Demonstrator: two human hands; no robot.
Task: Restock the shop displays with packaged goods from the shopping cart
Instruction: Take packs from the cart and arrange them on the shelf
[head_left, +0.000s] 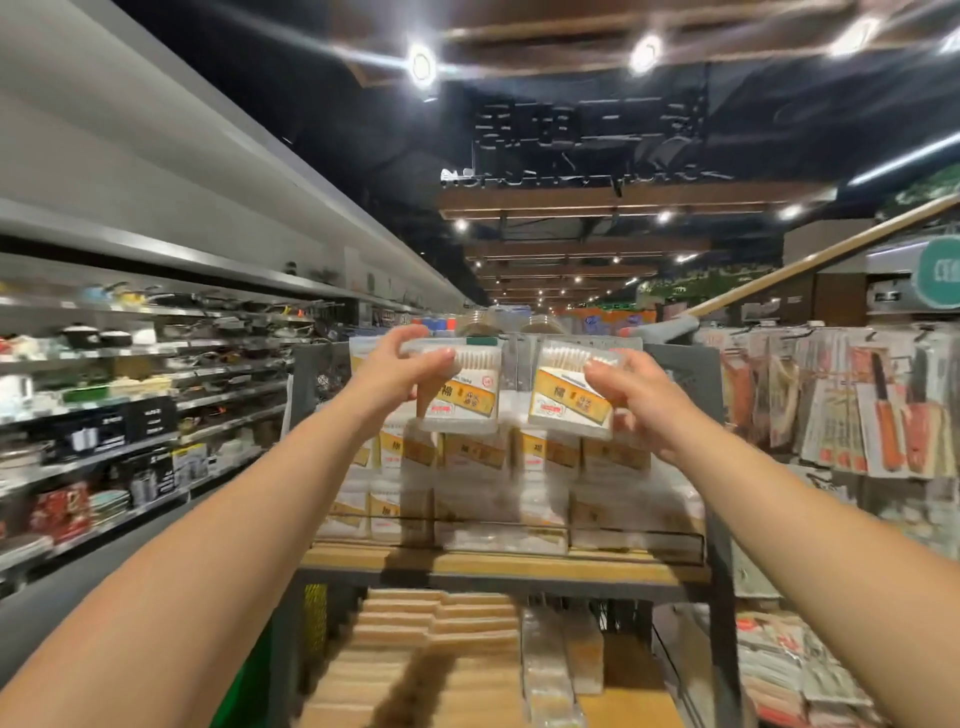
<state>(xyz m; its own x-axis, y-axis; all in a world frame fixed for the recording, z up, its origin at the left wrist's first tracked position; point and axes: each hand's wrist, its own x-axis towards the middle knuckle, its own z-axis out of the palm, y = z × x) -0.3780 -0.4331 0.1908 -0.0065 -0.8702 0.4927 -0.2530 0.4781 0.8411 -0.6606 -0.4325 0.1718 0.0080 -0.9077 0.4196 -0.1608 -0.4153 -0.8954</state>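
Placing step: left hand (400, 364) is gripping one swab pack (460, 392), right hand (636, 400) is gripping another pack (571, 389), both raised above the shelf (498, 564) stack (498, 488). Next move probably calls for setting both on top, squared.

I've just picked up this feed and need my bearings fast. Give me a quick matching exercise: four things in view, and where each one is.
Things:
1. left hand
2. right hand
3. stacked packs
4. hanging knives

Places:
A. on the wooden display shelf, below both hands
B. holding the left cotton swab pack by its top
C. on the rack at far right
D. holding the right cotton swab pack by its top corner

Pairs: 1-B, 2-D, 3-A, 4-C
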